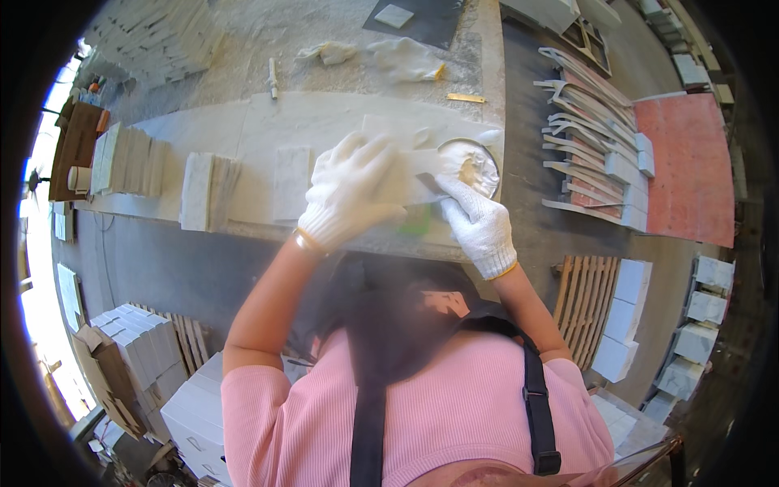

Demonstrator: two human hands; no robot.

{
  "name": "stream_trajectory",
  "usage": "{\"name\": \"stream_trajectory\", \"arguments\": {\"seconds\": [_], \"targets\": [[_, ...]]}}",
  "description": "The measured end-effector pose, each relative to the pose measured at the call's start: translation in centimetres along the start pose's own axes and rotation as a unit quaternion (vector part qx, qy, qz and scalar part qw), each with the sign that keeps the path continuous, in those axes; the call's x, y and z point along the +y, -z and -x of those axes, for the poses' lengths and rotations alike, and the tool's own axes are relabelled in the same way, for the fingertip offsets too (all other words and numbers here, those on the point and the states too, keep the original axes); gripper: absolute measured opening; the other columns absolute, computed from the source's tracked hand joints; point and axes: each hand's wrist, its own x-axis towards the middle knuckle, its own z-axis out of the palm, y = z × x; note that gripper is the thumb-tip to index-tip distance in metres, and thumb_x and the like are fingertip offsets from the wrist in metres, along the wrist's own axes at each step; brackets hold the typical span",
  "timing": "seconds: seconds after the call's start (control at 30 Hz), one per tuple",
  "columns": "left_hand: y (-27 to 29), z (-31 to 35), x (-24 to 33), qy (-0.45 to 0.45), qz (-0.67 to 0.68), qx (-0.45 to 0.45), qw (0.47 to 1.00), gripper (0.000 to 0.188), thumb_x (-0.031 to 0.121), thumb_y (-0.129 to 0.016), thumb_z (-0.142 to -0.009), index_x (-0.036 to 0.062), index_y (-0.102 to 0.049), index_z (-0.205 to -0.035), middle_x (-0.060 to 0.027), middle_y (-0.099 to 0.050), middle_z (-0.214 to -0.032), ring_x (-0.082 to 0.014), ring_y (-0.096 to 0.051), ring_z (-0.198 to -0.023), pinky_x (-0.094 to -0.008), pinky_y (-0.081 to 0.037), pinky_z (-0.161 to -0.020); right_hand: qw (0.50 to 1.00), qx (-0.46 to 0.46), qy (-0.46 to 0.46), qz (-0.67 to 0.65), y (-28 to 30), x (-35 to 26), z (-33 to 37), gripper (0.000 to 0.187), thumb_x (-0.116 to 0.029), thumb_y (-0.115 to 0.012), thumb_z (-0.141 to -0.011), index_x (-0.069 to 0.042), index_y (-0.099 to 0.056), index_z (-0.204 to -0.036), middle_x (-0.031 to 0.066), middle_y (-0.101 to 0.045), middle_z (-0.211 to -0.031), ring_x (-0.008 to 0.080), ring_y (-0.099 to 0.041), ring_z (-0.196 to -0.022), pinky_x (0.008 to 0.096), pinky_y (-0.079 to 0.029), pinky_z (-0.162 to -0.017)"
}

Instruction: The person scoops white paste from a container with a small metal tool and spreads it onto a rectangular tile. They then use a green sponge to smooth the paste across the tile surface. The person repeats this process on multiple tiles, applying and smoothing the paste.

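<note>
Although haze softens the middle of the view, a pale flat piece [412,174] can be made out on the worktop [243,122], between the left hand [353,183] and a round tub [497,165] of white paste [471,162] at the right. Both hands wear white knitted gloves. The left fingers are extended and slightly spread, thumb apart, laid palm down over the left part of the piece; whether they grip an edge cannot be told. The right hand [480,223] is closed, its fingers pinched about a scraper [428,182] whose dark blade points left; its handle is hidden. In this inspector's judgement, the piece is stiff, moderately heavy for its size and brittle at corners, and the dusty gloves may slip on its smooth face. It is best steadied by broad palm pressure and lifted by opposite long edges, never by one corner. The scraper should be light, its blade thin and somewhat springy, and is best held close behind the blade. The paste appears soft and likely to smear.
</note>
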Motion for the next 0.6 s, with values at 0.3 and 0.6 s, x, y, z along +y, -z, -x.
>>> {"name": "stream_trajectory", "arguments": {"seconds": [0.3,0.6], "targets": [[0.9,-0.1,0.0,-0.011,0.001,-0.029,1.000,0.103,0.047,-0.093,-0.057,0.0087,-0.059,-0.146,-0.0123,-0.053,-0.156,-0.0448,-0.043,-0.147,-0.0553,-0.038,-0.117,0.996,-0.048,0.047,-0.052,-1.3,-0.7,1.2,0.040,-0.005,-0.070,-0.096,-0.005,-0.069,-0.136,0.0145,-0.079,-0.109,0.0242,-0.077,-0.087,0.0346,-0.060,-0.078],[0.5,4.4,2.0,-0.004,0.029,0.104,0.994,0.111,0.059,-0.090,-0.063,0.0047,-0.051,-0.152,-0.0254,-0.044,-0.161,-0.0523,-0.037,-0.149,-0.0596,-0.035,-0.119,0.942,-0.187,-0.148,-0.236,0.4,-1.3,4.0,0.056,-0.012,-0.069,-0.100,-0.009,-0.053,-0.153,0.0191,-0.074,-0.121,0.0206,-0.074,-0.096,0.0368,-0.058,-0.086]]}}
